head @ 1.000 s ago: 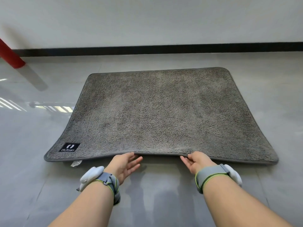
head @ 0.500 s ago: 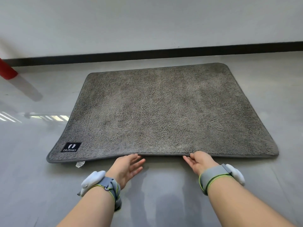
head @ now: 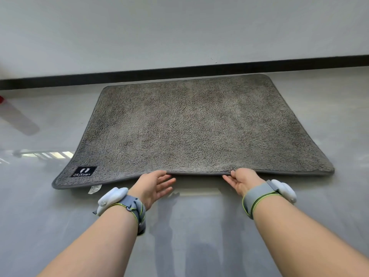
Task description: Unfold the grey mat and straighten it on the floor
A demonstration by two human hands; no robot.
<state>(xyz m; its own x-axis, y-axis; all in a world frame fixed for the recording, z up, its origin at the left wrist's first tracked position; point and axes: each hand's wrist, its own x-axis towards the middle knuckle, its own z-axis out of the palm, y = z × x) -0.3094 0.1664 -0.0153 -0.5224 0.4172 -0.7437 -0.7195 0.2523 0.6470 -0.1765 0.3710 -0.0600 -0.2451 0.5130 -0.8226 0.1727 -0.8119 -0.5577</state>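
The grey mat (head: 191, 126) lies unfolded on the floor, pile side up, with a black label (head: 83, 171) at its near left corner. Both hands are at the middle of its near edge. My left hand (head: 153, 185) has its fingers spread, the thumb tip touching the edge and the fingers just in front of it. My right hand (head: 242, 181) pinches the edge, thumb on top and fingers beneath. Between the hands the edge sits slightly off the floor, with a thin shadow under it.
A pale wall with a black skirting strip (head: 179, 71) runs just beyond the mat's far edge. A red object (head: 1, 99) shows at the far left edge. A white care tag (head: 94, 189) sticks out under the mat's near left edge. Glossy grey floor surrounds the mat.
The near edge has come down from a clear raised curve to almost flat. The mat's far edge now lies closer to the skirting, and both hands have stayed at the near edge.
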